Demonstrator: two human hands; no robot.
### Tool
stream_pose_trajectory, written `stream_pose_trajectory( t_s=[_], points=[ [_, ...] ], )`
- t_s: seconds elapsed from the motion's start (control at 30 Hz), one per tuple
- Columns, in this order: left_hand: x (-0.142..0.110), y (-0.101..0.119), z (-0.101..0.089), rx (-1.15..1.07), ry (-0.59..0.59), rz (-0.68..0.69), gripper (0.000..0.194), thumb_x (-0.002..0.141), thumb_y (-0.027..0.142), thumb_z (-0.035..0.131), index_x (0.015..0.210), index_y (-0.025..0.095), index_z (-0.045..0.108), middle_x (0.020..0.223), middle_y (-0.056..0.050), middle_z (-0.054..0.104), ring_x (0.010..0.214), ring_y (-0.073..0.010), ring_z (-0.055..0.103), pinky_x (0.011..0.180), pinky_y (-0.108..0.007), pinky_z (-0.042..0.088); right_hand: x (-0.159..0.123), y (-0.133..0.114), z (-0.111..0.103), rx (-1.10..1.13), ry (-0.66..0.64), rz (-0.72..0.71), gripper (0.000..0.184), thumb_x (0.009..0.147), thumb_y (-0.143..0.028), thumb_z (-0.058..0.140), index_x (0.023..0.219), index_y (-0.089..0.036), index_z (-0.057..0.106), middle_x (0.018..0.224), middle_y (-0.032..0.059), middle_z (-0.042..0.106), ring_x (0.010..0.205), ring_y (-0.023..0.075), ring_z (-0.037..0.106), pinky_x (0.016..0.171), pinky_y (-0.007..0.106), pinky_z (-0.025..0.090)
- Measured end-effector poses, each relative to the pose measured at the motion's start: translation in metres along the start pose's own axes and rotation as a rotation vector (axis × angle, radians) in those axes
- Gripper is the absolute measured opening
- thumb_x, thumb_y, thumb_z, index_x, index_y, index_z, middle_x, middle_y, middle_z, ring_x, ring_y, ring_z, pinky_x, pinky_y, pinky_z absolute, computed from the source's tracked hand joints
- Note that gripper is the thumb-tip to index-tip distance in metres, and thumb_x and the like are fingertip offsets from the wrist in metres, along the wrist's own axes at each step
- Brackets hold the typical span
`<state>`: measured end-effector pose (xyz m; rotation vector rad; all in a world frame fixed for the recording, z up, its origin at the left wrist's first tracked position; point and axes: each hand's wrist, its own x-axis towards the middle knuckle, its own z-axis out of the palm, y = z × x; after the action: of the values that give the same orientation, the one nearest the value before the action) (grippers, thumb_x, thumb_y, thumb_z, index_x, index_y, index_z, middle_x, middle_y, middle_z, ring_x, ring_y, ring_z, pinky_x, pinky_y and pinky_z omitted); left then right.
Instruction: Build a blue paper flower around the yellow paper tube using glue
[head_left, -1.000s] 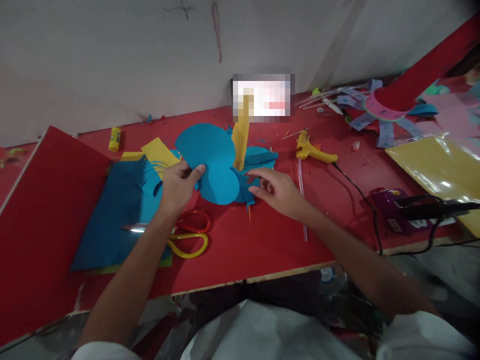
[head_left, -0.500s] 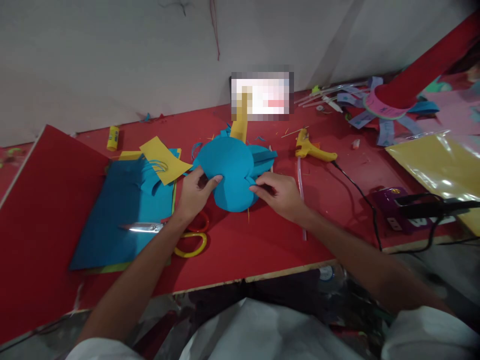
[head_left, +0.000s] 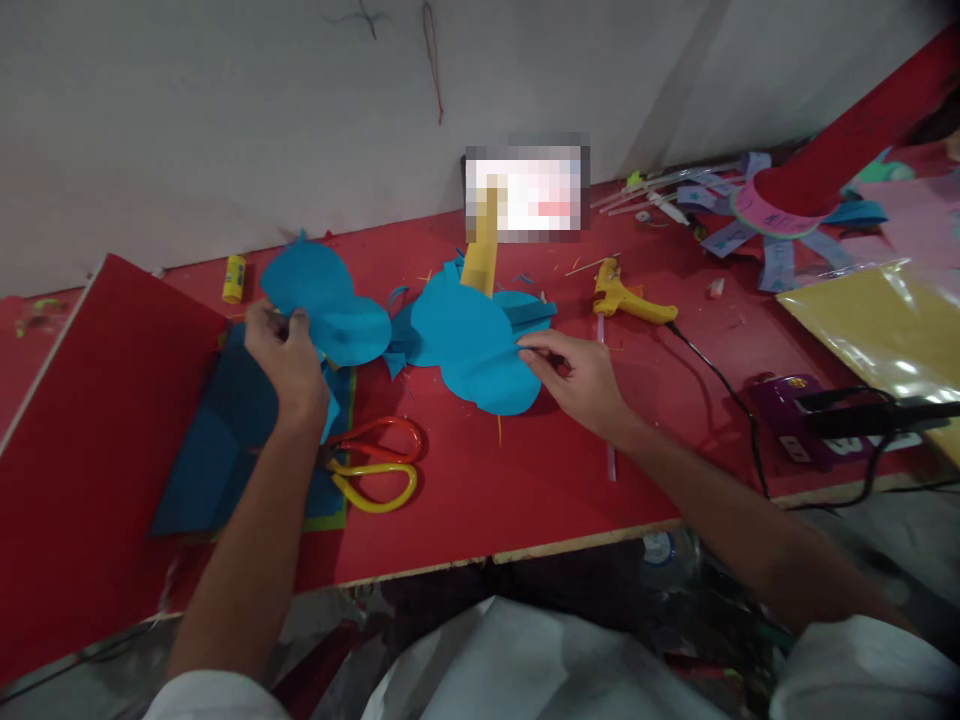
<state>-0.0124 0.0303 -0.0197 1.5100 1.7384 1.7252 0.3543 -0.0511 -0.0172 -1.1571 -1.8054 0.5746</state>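
My left hand is closed on the edge of a blue paper cutout with two rounded lobes, raised over the blue sheets at the left. A second blue paper cutout of like shape is pinched at its right edge by my right hand. Under and behind this one lie more blue paper pieces and a yellow paper strip. Scissors with one red and one yellow handle loop lie near my left wrist, their blades hidden by the arm.
A yellow glue gun with a black cord and a clear glue stick lies at the right. A glue stick tube stands at the back left. Beyond are a blurred screen, a purple box and a red board.
The two cutouts, held stacked before, are now apart. My left hand has moved left with one of them, over the yellow paper piece; my right hand stays nearly in place with the other.
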Motion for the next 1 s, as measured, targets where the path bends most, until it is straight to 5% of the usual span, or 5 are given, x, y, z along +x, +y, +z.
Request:
stream_pose_trajectory(
  t_s=[0.17, 0.27, 0.5, 0.73, 1.0],
  points=[
    [0.001, 0.01, -0.004, -0.054, 0.168, 0.126, 0.052, 0.086, 0.051, 0.086, 0.116, 0.019, 0.058, 0.094, 0.004, 0.05, 0.078, -0.0078, 0.049, 0.071, -0.029, 0.041, -0.002, 0.001, 0.0, -0.06, -0.135, -0.067, 0.023, 0.105, -0.035, 0.054, 0.102, -0.024, 0.074, 0.099, 0.0075, 0.079, 0.089, 0.0233, 0.07, 0.078, 0.035, 0.05],
    [-0.031, 0.039, 0.011, -0.143, -0.161, 0.269, 0.048, 0.108, 0.063, 0.046, 0.119, 0.019, 0.062, 0.103, -0.004, 0.062, 0.079, -0.0127, 0.055, 0.077, -0.033, 0.046, -0.002, 0.001, 0.002, -0.101, -0.166, -0.091, 0.022, 0.105, -0.033, 0.052, 0.099, -0.023, 0.071, 0.093, 0.0075, 0.075, 0.084, 0.0222, 0.067, 0.074, 0.034, 0.046],
    [-0.087, 0.073, 0.033, -0.226, -0.794, 0.395, 0.057, 0.106, 0.064, 0.044, 0.142, 0.023, 0.061, 0.108, -0.01, 0.072, 0.084, -0.0194, 0.065, 0.081, -0.035, 0.054, 0.022, -0.025, -0.006, -0.046, -0.222, -0.046, 0.012, 0.102, -0.029, 0.057, 0.097, -0.022, 0.067, 0.087, 0.0029, 0.072, 0.072, 0.0165, 0.06, 0.067, 0.029, 0.039],
    [-0.089, 0.084, 0.027, -0.281, -1.053, 0.225, 0.066, 0.103, 0.07, 0.046, 0.143, 0.02, 0.064, 0.079, -0.003, 0.064, 0.069, -0.0168, 0.054, 0.068, -0.029, 0.046, 0.044, -0.032, -0.007, 0.232, -0.421, -0.004, 0.02, 0.095, -0.022, 0.06, 0.114, -0.024, 0.068, 0.06, -0.0085, 0.039, 0.055, 0.0114, 0.037, 0.056, 0.027, 0.029],
    [-0.084, 0.085, 0.03, -0.26, -1.08, 0.176, 0.054, 0.101, 0.069, 0.052, 0.094, 0.019, 0.072, 0.09, -0.008, 0.073, 0.079, -0.0184, 0.064, 0.075, -0.03, 0.05, 0.036, 0.001, 0.0, 0.569, -0.66, 0.023, 0.015, 0.093, -0.023, 0.06, 0.084, -0.018, 0.071, 0.08, 0.0014, 0.069, 0.067, 0.0117, 0.056, 0.062, 0.024, 0.043]
  ],
)
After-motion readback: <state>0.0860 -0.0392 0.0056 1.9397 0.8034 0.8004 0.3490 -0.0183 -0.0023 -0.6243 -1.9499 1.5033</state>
